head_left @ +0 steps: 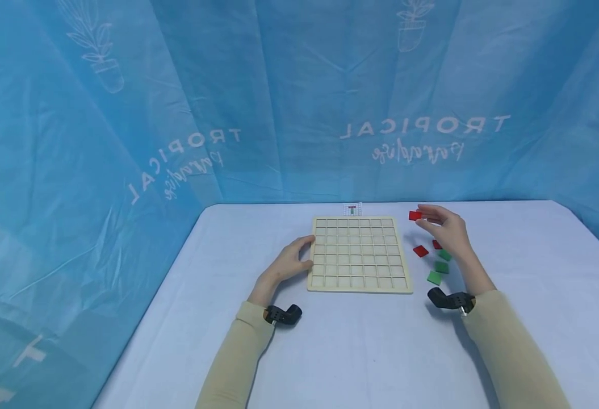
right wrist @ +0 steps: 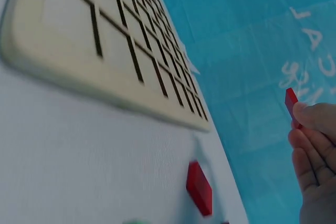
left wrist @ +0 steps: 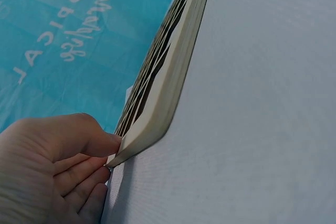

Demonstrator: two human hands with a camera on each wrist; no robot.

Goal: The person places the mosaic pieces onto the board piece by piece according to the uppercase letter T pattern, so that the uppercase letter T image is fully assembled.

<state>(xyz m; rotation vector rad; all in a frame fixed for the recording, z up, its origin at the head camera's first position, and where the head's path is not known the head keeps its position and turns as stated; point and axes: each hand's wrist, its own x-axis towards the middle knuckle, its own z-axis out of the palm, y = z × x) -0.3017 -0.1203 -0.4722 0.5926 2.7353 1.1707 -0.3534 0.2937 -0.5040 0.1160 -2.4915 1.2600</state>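
My left hand [head_left: 288, 262] touches the left edge of a pale wooden grid board [head_left: 347, 293], its thumb and fingers spread apart along that edge. The left wrist view shows the thumb [left wrist: 89, 137] against the frame near a corner. To the right of the board, above the table, my right hand [head_left: 447, 227] pinches a red square tile [head_left: 414, 216] between thumb and fingers. The right wrist view shows this tile [right wrist: 291, 106] edge-on. Below that hand lie another red tile [head_left: 421, 251], a partly hidden red tile [head_left: 436, 244] and green tiles [head_left: 442, 267].
A small printed card [head_left: 352, 209] with a coloured pattern on a grid lies behind the board. White cloth [head_left: 350, 352] covers the table. Blue curtains [head_left: 299, 102] with white lettering hang behind and to the left. Each wrist wears a black camera [head_left: 285, 314].
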